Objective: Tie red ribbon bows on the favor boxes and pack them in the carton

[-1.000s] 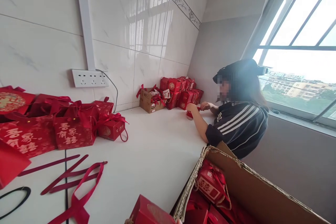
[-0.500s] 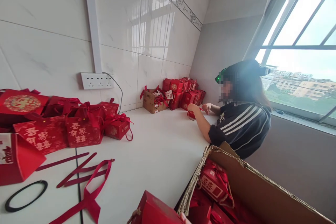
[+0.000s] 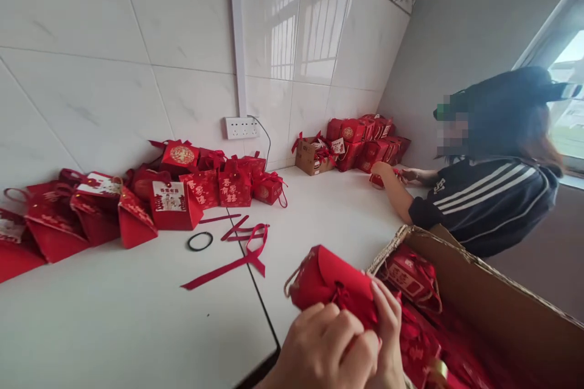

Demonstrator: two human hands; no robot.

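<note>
A red paper gift box (image 3: 314, 276) with a twine handle and a red ribbon (image 3: 340, 295) tied on its front is held up at the lower middle, tilted. My right hand (image 3: 387, 325) wraps round the box's right end. My left hand (image 3: 323, 346) is closed against the near side, just below the knot. Some red shows at its curled fingers, which seem to grip the ribbon; their tips are hidden. Right beside my hands stands an open cardboard carton (image 3: 469, 261) with more red gift boxes (image 3: 408, 276) inside.
Red gift boxes (image 3: 171, 203) line the wall side at left. Loose ribbons (image 3: 219, 270) and a black ring-shaped band (image 3: 199, 241) lie on the white table (image 3: 137, 316). A co-worker (image 3: 493, 194) handles a red box near stacked boxes (image 3: 351, 134) and a small carton (image 3: 312, 155).
The gift box has come up from the lower edge, away from the carton. Both my hands are now on it, where only fingertips showed before. The view has turned left.
</note>
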